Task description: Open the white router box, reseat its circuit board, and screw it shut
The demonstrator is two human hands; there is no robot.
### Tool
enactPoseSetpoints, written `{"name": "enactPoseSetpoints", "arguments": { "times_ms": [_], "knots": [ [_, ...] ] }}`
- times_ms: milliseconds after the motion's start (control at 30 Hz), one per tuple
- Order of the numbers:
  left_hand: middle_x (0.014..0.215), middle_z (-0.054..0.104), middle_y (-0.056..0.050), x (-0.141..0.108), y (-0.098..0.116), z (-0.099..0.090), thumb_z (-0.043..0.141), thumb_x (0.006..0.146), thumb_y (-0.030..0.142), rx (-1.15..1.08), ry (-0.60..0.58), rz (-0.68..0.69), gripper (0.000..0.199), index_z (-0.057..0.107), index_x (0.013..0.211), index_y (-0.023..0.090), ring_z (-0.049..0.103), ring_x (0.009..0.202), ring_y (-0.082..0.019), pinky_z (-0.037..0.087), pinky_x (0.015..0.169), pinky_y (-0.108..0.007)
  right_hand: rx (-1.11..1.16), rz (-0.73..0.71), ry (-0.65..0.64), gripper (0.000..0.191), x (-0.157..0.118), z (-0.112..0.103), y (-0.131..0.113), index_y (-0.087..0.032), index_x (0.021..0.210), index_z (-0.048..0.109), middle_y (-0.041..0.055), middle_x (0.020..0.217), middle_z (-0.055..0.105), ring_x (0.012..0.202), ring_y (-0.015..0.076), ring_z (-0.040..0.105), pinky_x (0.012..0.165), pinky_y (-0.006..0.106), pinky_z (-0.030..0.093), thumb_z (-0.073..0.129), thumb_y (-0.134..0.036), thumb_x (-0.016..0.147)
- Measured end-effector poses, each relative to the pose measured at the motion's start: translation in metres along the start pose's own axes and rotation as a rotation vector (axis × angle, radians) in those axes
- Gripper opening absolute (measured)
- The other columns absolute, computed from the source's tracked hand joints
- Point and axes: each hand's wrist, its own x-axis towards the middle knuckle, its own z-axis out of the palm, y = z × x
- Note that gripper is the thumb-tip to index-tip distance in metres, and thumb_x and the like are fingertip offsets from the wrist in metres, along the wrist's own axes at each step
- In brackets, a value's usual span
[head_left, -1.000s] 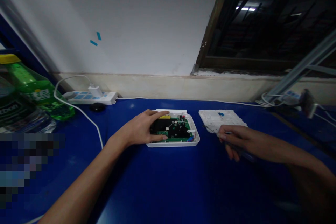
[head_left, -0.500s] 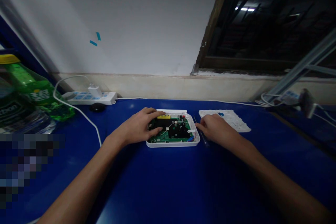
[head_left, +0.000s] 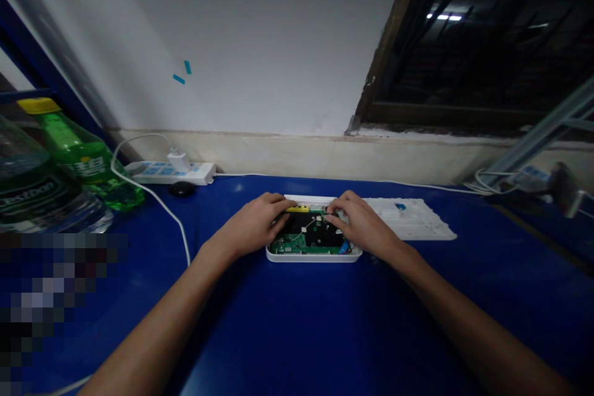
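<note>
Lying open near the surface's (head_left: 288,328) far edge, the white housing (head_left: 314,258) with its green circuit board (head_left: 297,247) sits between your hands. Your left hand (head_left: 250,224) reaches over its left end, beside the yellow strip (head_left: 301,208); your right hand (head_left: 364,223) bends over its far right corner. Whether either hand's fingers grasp anything, I cannot tell. A white panel (head_left: 413,221) lies to the right; a power strip (head_left: 202,173) and green bottle (head_left: 88,164) stand toward the far left corner, below a pale wall (head_left: 260,43). Your right hand has moved in from the housing's right edge.
</note>
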Motion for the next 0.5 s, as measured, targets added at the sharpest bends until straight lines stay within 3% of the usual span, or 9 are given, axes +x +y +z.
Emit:
{"name": "enactPoseSetpoints", "arguments": {
  "times_ms": [100, 333, 500],
  "knots": [
    [0.123, 0.063, -0.012, 0.0, 0.0, 0.001, 0.039, 0.104, 0.024, -0.01, 0.002, -0.01, 0.036, 0.059, 0.132, 0.019, 0.062, 0.112, -0.024, 0.052, 0.099, -0.042, -0.04, -0.015, 0.065, 0.013, -0.002, 0.009, 0.001, -0.016, 0.095, 0.067, 0.0124, 0.1, 0.059, 0.1, 0.0272, 0.056, 0.091, 0.041, 0.046, 0.056, -0.023, 0.095],
    [0.122, 0.064, -0.011, 0.0, -0.001, 0.0, 0.035, 0.105, 0.024, -0.035, 0.011, 0.012, 0.038, 0.054, 0.138, 0.02, 0.06, 0.111, -0.023, 0.051, 0.099, -0.043, -0.015, -0.073, 0.025, 0.013, 0.001, 0.008, 0.006, -0.016, 0.087, 0.064, 0.0118, 0.097, 0.062, 0.097, 0.0266, 0.056, 0.089, 0.042, 0.046, 0.053, -0.016, 0.095],
    [0.122, 0.059, -0.01, 0.0, 0.003, 0.011, 0.032, 0.108, 0.031, -0.002, 0.05, 0.015, 0.039, 0.052, 0.14, 0.023, 0.057, 0.113, -0.024, 0.048, 0.103, -0.047, -0.023, -0.104, 0.061, 0.014, -0.001, 0.012, 0.009, -0.018, 0.085, 0.063, 0.0107, 0.093, 0.062, 0.093, 0.0264, 0.056, 0.086, 0.044, 0.046, 0.052, -0.016, 0.094]
  ]
}}
